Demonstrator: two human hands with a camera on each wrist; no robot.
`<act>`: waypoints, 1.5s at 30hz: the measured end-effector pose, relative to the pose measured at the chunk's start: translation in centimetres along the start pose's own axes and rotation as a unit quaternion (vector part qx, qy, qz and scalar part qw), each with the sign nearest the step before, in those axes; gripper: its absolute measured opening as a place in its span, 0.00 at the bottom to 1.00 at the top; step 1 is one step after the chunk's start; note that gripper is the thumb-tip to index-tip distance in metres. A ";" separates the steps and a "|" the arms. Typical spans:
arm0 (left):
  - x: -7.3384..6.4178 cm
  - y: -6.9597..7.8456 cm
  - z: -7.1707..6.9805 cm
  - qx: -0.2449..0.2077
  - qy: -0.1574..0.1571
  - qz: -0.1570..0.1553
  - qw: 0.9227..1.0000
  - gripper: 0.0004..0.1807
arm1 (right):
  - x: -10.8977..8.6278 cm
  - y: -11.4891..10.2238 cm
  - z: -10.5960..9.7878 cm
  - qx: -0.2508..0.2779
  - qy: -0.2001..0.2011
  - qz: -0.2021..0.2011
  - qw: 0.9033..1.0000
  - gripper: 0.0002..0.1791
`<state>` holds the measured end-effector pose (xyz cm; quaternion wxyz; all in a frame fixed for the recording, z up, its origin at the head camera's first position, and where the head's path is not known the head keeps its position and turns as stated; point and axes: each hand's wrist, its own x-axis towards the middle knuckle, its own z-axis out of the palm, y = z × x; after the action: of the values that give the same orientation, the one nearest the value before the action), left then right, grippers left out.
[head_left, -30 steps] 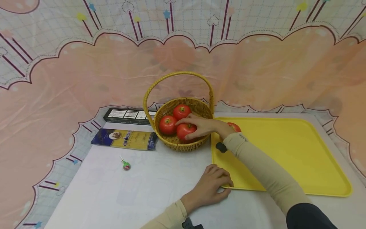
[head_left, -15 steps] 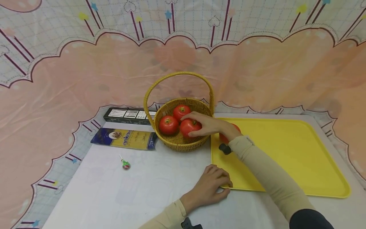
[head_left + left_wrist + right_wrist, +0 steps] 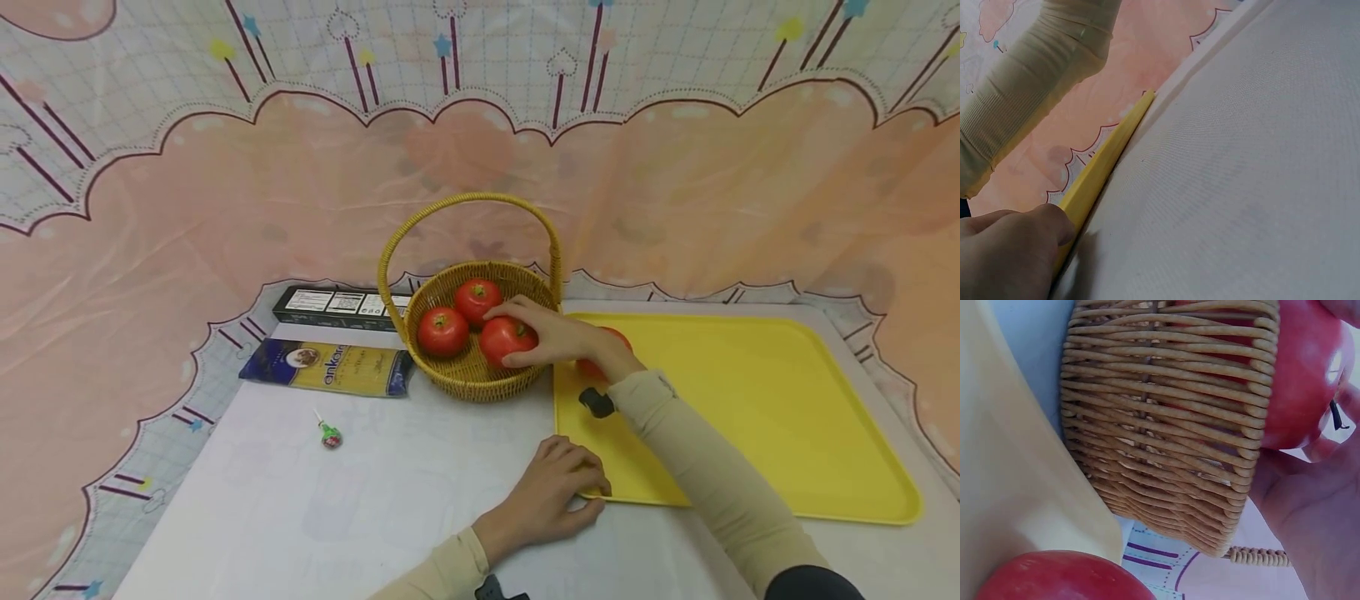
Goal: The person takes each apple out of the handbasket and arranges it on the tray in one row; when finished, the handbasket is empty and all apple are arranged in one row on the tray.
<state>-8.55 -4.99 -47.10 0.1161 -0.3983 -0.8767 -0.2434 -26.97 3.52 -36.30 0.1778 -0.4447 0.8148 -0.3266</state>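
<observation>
My right hand [image 3: 551,332] holds a red apple [image 3: 504,340] at the right side of the yellow wicker basket [image 3: 480,389], thumb below and fingers over the top. In the right wrist view this apple [image 3: 1300,375] shows its dark stem, level with the basket's rim. Two more apples, one at the left [image 3: 442,332] and one at the back [image 3: 477,301], lie in the basket. Another apple [image 3: 617,337] sits on the yellow tray [image 3: 765,408], partly hidden behind my right wrist. My left hand [image 3: 551,492] grips the tray's near left corner, with its rim [image 3: 1094,181] visible in the left wrist view.
Left of the basket lie a dark flat box [image 3: 341,307] and a blue and yellow packet [image 3: 326,367]. A green-wrapped lollipop [image 3: 329,434] is on the white table [image 3: 375,492] in front of them. The basket's tall handle [image 3: 465,200] arches above it. A patterned cloth [image 3: 300,200] hangs behind.
My right hand has moved right with the apple, from the basket's middle toward its right rim, opening a gap to the left apple. The left hand stays at the tray corner.
</observation>
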 end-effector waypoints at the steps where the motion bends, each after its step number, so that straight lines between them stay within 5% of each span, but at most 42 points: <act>1: 0.0 0.0 0.0 0.001 0.001 0.000 1.000 0.04 | -0.1 0.0 0.0 0.003 0.003 0.000 1.000 0.36; 20: 0.1 0.2 0.2 0.003 0.009 -0.002 1.000 0.04 | -2.7 -0.7 -0.7 0.028 0.086 -0.010 0.996 0.36; 45: 0.0 0.0 0.4 0.005 0.004 -0.003 1.000 0.04 | -6.4 -0.2 -0.4 0.055 0.139 0.017 0.989 0.39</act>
<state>-8.62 -4.79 -47.43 0.1206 -0.3939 -0.8788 -0.2408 -23.60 8.95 -35.85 0.0924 -0.3701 0.8200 -0.4267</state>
